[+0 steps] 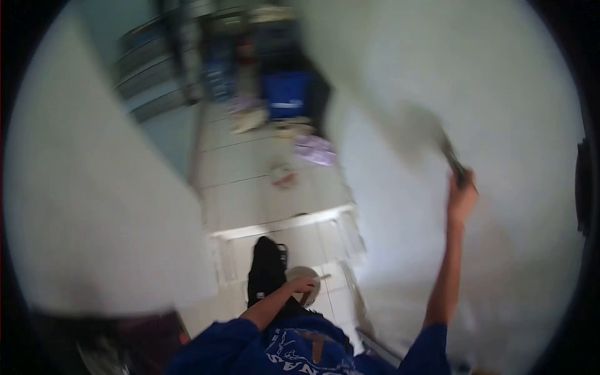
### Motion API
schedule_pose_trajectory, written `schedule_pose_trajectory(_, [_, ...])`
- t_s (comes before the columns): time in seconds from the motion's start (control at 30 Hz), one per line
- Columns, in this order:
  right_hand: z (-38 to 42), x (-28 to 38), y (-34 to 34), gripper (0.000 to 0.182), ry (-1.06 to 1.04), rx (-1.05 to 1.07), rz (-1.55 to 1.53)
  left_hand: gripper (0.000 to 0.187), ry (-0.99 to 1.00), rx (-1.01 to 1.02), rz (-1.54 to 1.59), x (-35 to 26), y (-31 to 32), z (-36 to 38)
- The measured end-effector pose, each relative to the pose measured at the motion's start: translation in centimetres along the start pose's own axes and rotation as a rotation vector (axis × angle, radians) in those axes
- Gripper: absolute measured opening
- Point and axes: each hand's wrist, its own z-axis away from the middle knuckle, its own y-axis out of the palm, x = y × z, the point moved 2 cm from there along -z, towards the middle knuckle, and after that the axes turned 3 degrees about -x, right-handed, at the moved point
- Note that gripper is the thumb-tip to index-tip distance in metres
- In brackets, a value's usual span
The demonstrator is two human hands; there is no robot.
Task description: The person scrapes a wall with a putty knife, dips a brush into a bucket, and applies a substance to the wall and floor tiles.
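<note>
My right hand [464, 199] is raised at arm's length beside the pale wall [400, 231] on the right. Its fingers are wrapped round a slim, dark-handled hand tool [451, 156], whose far end points up at the wall. Blur hides whether that end is a blade or bristles. Low in front of my waist, my left hand [304, 285] is closed next to a round greyish thing [310, 273], which it seems to hold. A short pale stick-like piece [323, 277] juts out to the right of the fingers.
A white-edged step [284, 222] crosses the tiled floor ahead of my feet. Beyond it lie a round white-and-red item [284, 177], a lilac cloth [315, 150] and a blue bag [287, 95]. Another pale wall [112, 206] stands at left, with shelves [150, 69] behind it.
</note>
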Motion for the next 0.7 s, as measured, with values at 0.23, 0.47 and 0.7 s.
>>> schedule_pose_trajectory(0.23, [6.4,0.4,9.0,0.027,0.042,0.340,-0.308,0.035,-0.264,-0.241,0.149,-1.1,0.4,2.6])
schedule_pose_trajectory(0.47, [17.1,7.9,16.4,0.017,0.740,0.735,-1.191,0.043,-0.225,-0.556,0.531,-0.7,-0.5,6.0])
schedule_pose_trajectory(0.7, [30.2,14.0,18.8,0.015,0.854,1.615,-1.514,0.040,-0.194,-0.793,0.743,-1.8,-4.3,7.5])
